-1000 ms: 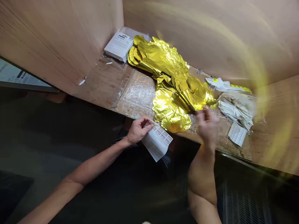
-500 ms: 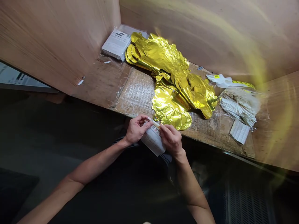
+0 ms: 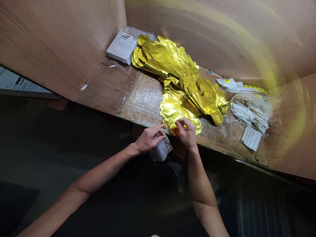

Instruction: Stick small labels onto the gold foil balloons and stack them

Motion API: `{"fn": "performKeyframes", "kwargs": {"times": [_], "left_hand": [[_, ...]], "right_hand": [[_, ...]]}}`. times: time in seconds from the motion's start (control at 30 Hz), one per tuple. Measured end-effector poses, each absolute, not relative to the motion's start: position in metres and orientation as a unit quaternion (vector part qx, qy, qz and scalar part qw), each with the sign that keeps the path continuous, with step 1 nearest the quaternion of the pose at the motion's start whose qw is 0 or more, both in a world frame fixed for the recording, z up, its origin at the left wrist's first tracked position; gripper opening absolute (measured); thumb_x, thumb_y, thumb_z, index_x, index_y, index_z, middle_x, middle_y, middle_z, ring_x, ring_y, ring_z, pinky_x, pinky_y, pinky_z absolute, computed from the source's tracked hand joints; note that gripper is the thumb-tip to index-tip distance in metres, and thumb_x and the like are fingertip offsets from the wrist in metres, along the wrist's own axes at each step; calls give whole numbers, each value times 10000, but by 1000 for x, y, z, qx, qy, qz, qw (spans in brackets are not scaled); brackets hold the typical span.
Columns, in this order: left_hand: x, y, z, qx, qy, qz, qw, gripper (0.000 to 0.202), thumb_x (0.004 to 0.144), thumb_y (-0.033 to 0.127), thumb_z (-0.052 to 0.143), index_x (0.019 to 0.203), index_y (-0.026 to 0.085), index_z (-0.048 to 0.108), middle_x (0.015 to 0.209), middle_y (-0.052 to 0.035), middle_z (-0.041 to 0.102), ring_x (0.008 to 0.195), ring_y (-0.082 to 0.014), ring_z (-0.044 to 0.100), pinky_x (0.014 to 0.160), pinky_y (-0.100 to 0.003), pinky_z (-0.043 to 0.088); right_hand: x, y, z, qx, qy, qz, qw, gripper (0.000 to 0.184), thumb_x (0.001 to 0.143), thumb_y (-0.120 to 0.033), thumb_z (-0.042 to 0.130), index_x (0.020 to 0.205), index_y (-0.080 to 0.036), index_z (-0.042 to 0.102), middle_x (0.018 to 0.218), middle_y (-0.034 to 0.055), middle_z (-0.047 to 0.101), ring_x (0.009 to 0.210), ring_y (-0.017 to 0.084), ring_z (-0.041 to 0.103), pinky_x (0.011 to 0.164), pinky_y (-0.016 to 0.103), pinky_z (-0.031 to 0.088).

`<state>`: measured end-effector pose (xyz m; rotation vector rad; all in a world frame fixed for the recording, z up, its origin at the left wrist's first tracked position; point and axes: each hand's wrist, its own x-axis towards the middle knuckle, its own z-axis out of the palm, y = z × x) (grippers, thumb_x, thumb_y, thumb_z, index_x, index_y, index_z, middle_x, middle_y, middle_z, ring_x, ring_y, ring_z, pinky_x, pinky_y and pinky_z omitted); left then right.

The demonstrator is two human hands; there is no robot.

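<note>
A pile of crumpled gold foil balloons [image 3: 177, 75] lies on a taped cardboard-covered shelf [image 3: 140, 98]. My right hand [image 3: 187, 131] is at the pile's near edge, with its fingertips pinched on the rim of a round gold foil balloon [image 3: 184, 115]. Anything small between those fingertips is hidden. My left hand [image 3: 149, 139] grips a white printed sticker sheet [image 3: 163, 149] just below the shelf's front edge. Its fingers cover most of the sheet.
A stack of white packets [image 3: 122, 47] sits in the back corner. On the right lie a plastic bag of white sticks [image 3: 250, 113], a white printed card [image 3: 251, 138] and a white-and-yellow strip [image 3: 234, 86]. Plywood walls [image 3: 59, 42] rise at the back and left.
My right hand has moved off the sticker sheet and up onto the balloon's edge. The sheet now sits lower and more folded under my left hand.
</note>
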<state>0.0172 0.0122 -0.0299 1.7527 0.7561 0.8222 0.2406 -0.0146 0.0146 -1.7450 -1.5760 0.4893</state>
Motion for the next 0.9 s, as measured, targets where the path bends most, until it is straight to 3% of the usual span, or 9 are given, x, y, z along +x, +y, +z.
{"fn": "performKeyframes", "kwargs": {"times": [0.07,0.13,0.2,0.3,0.4,0.63,0.83,0.9], "left_hand": [[19,13,-35,788,277,304,458,88,962,159,622,977,194,701,1513,-140,643,1416,-299,615,1130,-419,547],[22,12,-41,814,282,279,425,148,975,119,571,1006,198,692,1594,-132,571,1408,-289,624,1149,-422,544],[23,12,-46,819,297,271,410,175,975,109,561,1034,207,693,1610,-114,556,1364,-277,661,1147,-415,554],[24,11,-49,818,305,277,402,196,969,102,565,1060,216,697,1584,-96,588,1332,-261,684,1124,-386,575],[23,10,-49,824,303,273,392,205,973,95,559,1074,212,694,1598,-92,573,1337,-258,681,1105,-370,587],[20,12,-47,835,260,285,391,146,1021,145,541,1069,192,670,1588,-136,576,1324,-263,689,1089,-381,589],[29,16,-40,819,226,296,437,129,987,143,571,949,202,679,1573,-143,589,1328,-265,683,1075,-367,577],[30,17,-37,791,248,311,465,93,956,156,613,915,193,688,1459,-158,678,1307,-287,691,1052,-391,578]], "right_hand": [[240,3,7,-678,-632,192,323,235,1018,-383,581,898,-234,716,889,55,746,841,218,667,798,354,507],[235,14,0,-683,-665,155,259,235,1029,-341,563,887,-231,715,887,59,744,863,221,654,852,363,466],[229,17,-4,-694,-688,94,190,230,1044,-324,551,918,-227,718,889,67,730,888,233,633,897,383,410],[228,14,-5,-722,-678,12,142,235,1051,-385,567,1130,-213,706,961,101,710,933,268,599,892,397,354],[237,10,-4,-749,-644,-31,153,340,1065,-432,529,1250,-170,643,1068,147,685,995,294,567,876,396,330],[250,11,-8,-704,-699,48,113,332,1085,-451,476,933,-211,647,992,82,663,946,246,525,860,374,316],[285,29,9,-654,-659,279,245,417,1036,-542,523,809,-213,640,757,11,626,714,173,538,710,307,432],[324,37,30,-667,-650,266,248,447,1013,-584,554,826,-200,686,729,13,641,645,158,547,651,295,459]]}}
